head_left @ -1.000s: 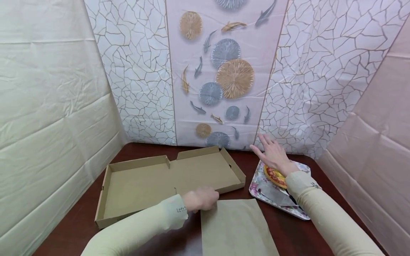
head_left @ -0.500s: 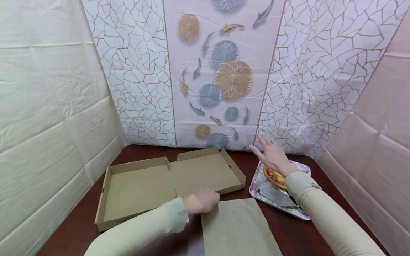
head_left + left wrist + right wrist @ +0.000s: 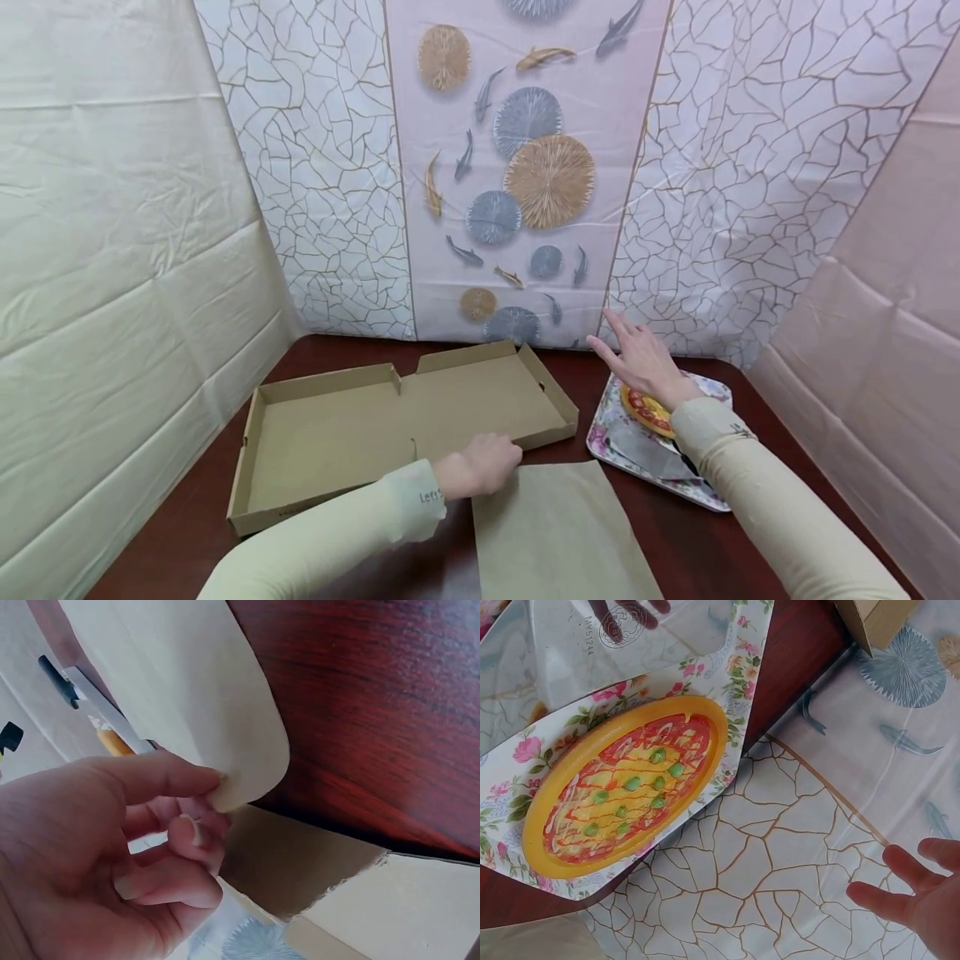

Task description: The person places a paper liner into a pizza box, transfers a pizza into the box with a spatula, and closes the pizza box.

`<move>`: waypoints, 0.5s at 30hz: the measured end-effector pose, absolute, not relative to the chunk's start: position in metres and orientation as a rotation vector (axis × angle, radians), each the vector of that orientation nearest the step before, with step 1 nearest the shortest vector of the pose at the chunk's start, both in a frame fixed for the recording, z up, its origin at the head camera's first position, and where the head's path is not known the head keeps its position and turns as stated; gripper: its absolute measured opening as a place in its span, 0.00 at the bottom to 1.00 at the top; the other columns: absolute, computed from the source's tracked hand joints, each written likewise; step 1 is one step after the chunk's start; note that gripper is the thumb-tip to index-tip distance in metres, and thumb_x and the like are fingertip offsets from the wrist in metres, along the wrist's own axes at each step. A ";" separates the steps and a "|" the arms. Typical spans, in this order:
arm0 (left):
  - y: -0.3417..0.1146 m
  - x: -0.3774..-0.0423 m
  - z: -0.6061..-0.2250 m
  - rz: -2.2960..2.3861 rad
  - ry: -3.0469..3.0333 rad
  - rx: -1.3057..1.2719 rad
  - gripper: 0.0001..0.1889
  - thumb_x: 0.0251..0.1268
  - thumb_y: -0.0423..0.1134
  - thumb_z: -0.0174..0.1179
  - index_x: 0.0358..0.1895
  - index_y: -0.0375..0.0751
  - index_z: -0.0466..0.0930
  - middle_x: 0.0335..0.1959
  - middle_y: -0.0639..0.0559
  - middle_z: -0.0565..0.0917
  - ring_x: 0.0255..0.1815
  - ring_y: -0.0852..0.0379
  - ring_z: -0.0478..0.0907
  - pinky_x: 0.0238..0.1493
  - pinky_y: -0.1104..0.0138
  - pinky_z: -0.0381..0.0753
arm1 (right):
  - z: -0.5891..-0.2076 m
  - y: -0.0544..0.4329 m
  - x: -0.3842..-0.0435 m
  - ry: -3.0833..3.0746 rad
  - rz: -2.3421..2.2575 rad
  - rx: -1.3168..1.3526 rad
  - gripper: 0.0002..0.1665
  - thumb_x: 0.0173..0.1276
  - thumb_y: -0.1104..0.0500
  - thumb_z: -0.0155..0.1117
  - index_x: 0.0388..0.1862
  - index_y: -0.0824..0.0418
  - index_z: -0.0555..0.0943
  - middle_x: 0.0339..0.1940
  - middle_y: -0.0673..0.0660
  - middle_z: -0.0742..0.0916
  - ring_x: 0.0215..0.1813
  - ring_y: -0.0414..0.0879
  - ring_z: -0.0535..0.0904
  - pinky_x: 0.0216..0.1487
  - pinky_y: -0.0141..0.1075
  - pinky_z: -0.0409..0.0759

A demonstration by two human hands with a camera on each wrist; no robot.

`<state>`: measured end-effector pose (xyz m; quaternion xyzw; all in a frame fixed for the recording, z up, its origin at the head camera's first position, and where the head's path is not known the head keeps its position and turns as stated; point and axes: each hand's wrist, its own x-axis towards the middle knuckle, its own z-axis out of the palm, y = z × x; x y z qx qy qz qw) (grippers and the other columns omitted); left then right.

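My left hand (image 3: 483, 465) pinches the far left corner of a brown paper sheet (image 3: 562, 533). In the left wrist view thumb and finger grip the sheet's edge (image 3: 244, 761), which bends up in a curve, the other fingers curled below. My right hand (image 3: 643, 360) hovers with fingers spread over the far side of a floral tray (image 3: 598, 439), holding nothing. On the tray lies a round pizza (image 3: 626, 799) with red and yellow topping and green dots. Beside it is a broad shiny metal blade (image 3: 647, 457) with a dark handle, partly hidden by my right sleeve.
A flat cardboard pizza box (image 3: 330, 442) lies opened out at the left and middle, its near edge close to my left hand. Dark red wooden table (image 3: 690, 542) shows around the sheet. Patterned cloth walls (image 3: 337, 208) enclose the back and sides.
My left hand, blurred at first, has moved slightly away and to the right with the sheet's corner. My right hand stays nearly still above the tray.
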<state>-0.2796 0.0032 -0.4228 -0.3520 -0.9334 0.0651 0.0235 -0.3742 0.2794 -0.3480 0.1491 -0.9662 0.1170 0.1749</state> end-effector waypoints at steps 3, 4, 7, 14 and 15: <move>0.003 -0.280 -0.422 0.231 -2.866 -1.108 0.11 0.53 0.32 0.63 0.20 0.47 0.73 0.19 0.57 0.76 0.20 0.62 0.69 0.19 0.68 0.71 | -0.347 0.280 -0.375 -2.734 0.319 0.416 0.42 0.75 0.37 0.42 0.78 0.58 0.51 0.74 0.68 0.65 0.68 0.72 0.63 0.61 0.65 0.65; 0.003 -0.280 -0.422 0.236 -2.860 -1.116 0.11 0.53 0.34 0.63 0.19 0.48 0.72 0.18 0.57 0.75 0.19 0.62 0.68 0.19 0.69 0.70 | -0.347 0.280 -0.375 -2.733 0.317 0.415 0.42 0.75 0.37 0.43 0.78 0.58 0.51 0.74 0.68 0.65 0.68 0.71 0.63 0.61 0.65 0.65; 0.001 -0.281 -0.422 0.247 -2.827 -1.132 0.14 0.51 0.37 0.65 0.16 0.50 0.68 0.16 0.58 0.72 0.17 0.63 0.66 0.17 0.69 0.68 | -0.348 0.280 -0.376 -2.723 0.311 0.420 0.42 0.74 0.36 0.43 0.77 0.59 0.52 0.74 0.69 0.65 0.68 0.71 0.62 0.62 0.65 0.64; -0.004 -0.282 -0.421 0.146 -2.829 -1.177 0.15 0.49 0.36 0.65 0.17 0.49 0.66 0.14 0.60 0.65 0.15 0.63 0.61 0.14 0.70 0.63 | -0.349 0.281 -0.376 -2.743 0.262 0.394 0.45 0.72 0.32 0.42 0.79 0.53 0.46 0.75 0.69 0.61 0.72 0.72 0.56 0.60 0.74 0.57; -0.005 -0.283 -0.420 0.122 -2.838 -1.185 0.14 0.49 0.36 0.65 0.18 0.49 0.67 0.14 0.60 0.65 0.15 0.64 0.61 0.15 0.70 0.63 | -0.349 0.282 -0.376 -2.751 0.261 0.385 0.46 0.72 0.32 0.42 0.79 0.52 0.46 0.75 0.69 0.60 0.72 0.72 0.55 0.60 0.75 0.55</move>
